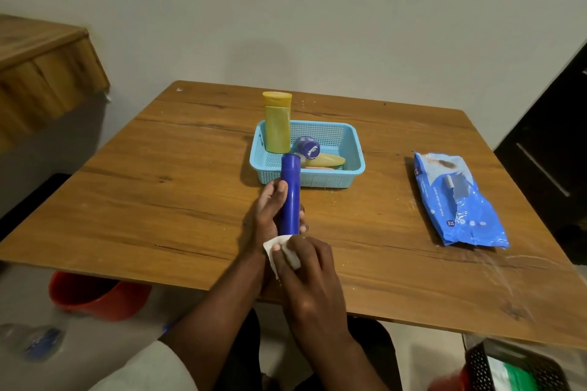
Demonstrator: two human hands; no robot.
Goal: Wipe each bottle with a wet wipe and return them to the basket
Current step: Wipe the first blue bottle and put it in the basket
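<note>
Blue plastic bottle (290,194), tall, narrow and cylindrical, held nearly upright just above the desk (178,187), in front of the basket. Gripped around its middle by the left hand (270,213), fingers curled behind and thumb across the front. Lower end wrapped in a white wet wipe (281,251), pinched against the bottle by the right hand (305,260), fingers folded over the cloth. Probably the wiping step, with the base being cleaned; return to the basket not yet done.

Likely light and rigid, with a smooth glossy wall that may turn slippery once damp. Best held around the dry middle, as the left grip does now, while the wipe slides along the rest. Thin, limp wipe, apt to bunch unless kept flat under the fingers.

Just behind, a light blue mesh basket (352,149) on the desk. Inside it, a yellow bottle (278,127) standing upright in the left corner, a purple-capped container (308,146) on its side, and a pale yellow tube (327,160) lying flat beside that. Well to the right, a blue pack of wet wipes (457,200) lying flat on the wood. On the floor, an orange bucket (95,295) under the desk's left edge.
</note>
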